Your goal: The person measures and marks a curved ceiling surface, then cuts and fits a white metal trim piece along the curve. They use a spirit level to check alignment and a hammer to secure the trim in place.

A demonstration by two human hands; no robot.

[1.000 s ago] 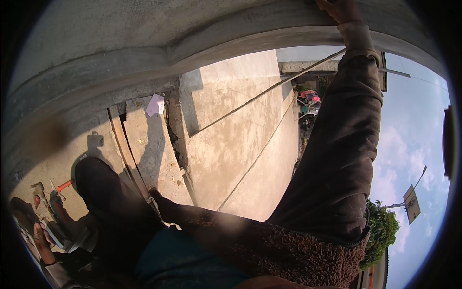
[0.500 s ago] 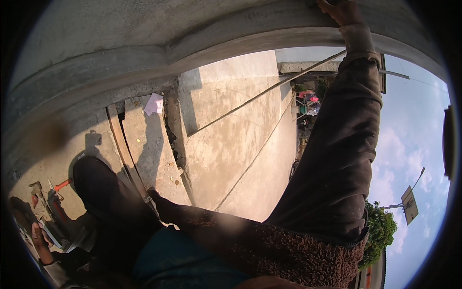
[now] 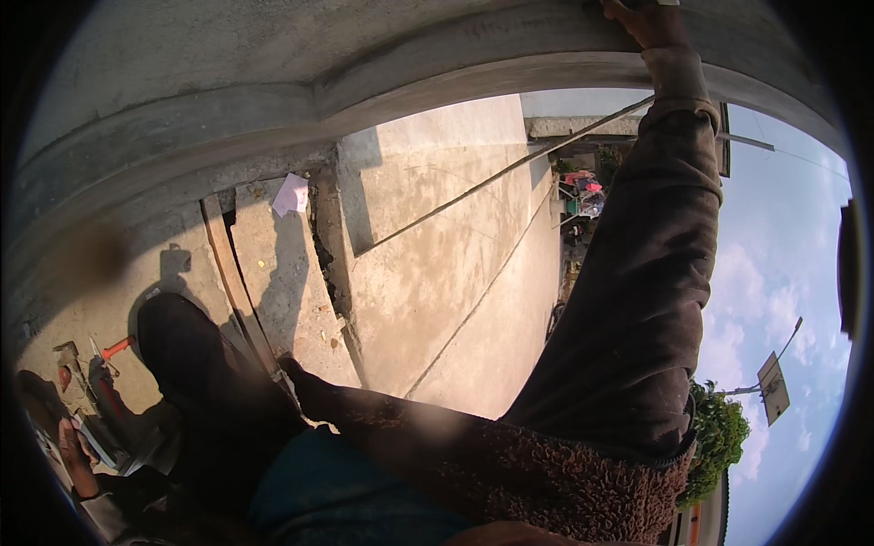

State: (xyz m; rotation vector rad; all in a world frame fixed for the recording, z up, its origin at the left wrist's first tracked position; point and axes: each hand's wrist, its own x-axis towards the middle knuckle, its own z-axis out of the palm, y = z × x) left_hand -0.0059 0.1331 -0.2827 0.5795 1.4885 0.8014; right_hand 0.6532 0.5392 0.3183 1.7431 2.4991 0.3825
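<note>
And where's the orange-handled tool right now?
Head view, far left: the orange-handled tool is just left of the dark-clad knee, higher in the picture than the left hand.

- At the person's far left, the left hand (image 3: pixel 77 455) is low, a handled tool (image 3: pixel 118 348) lying on the ground (image 3: pixel 208 278) ahead of it.
- A knee (image 3: pixel 182 341) comes between that tool and the plank (image 3: pixel 238 284).
- Right of the plank, a paper sheet (image 3: pixel 291 195) lies near its far end.
- Farther right, the right hand (image 3: pixel 651 27) is up at the ledge (image 3: pixel 473 75).
- Right of the raised sleeve (image 3: pixel 651 264) stands a tree (image 3: pixel 719 446), a panel (image 3: pixel 774 389) above it.
</note>
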